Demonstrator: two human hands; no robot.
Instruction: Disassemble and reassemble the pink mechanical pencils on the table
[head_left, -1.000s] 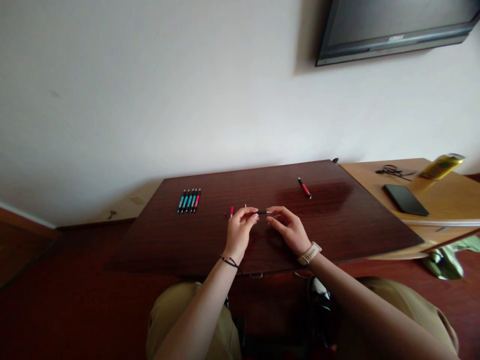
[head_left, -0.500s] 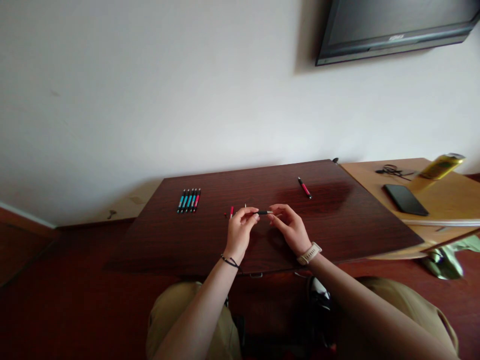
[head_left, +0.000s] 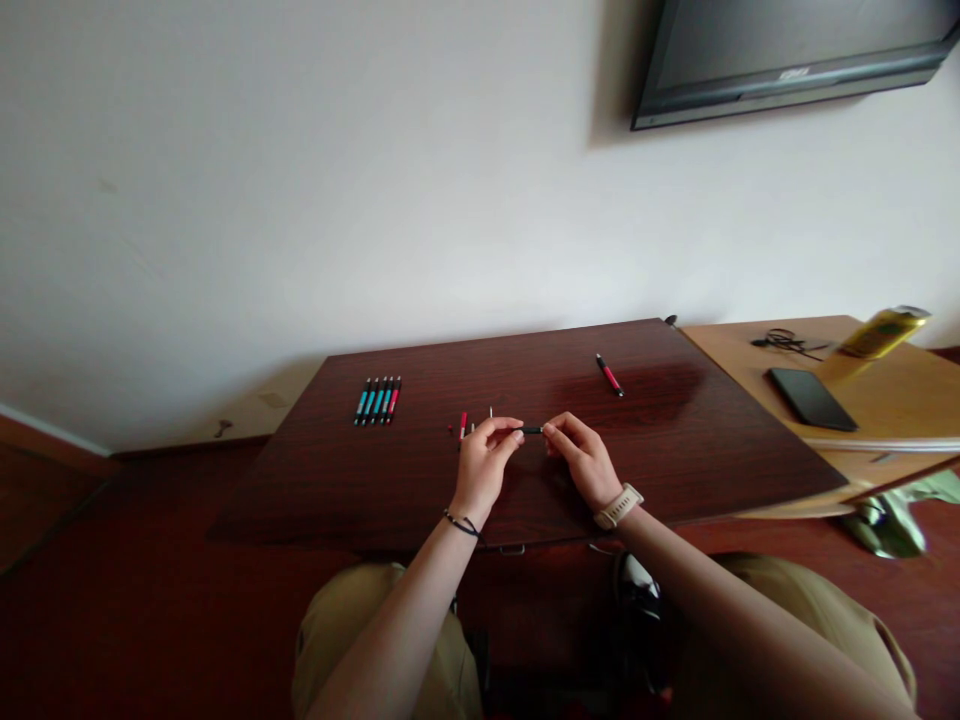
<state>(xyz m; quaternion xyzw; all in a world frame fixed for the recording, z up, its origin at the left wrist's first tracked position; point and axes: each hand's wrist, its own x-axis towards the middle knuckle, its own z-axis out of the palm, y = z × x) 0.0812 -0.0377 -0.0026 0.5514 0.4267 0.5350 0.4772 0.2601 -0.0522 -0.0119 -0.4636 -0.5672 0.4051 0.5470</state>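
Above the dark table [head_left: 637,460], my left hand [head_left: 481,462] pinches one end of a short black pen part [head_left: 532,430]. The fingertips of my right hand [head_left: 581,455] are closed on its other end. The part lies roughly level between the two hands, and its ends are hidden by the fingers. Just beyond my left hand lies a red pen barrel [head_left: 463,424], with a tiny red piece [head_left: 450,429] to its left. A thin pale piece [head_left: 490,411] shows behind the left fingers, partly covered.
Several blue and red pens [head_left: 377,401] lie side by side on the left. One red and black pen [head_left: 610,375] lies at the back right. A wooden side table [head_left: 727,360] holds a phone [head_left: 810,398], a cable [head_left: 784,342] and a yellow can [head_left: 885,333]. A television [head_left: 795,60] hangs above.
My right fingertips have closed over the silver tip of the pen part, which showed before. My left hand has shifted slightly right. The pens on the table have not moved.
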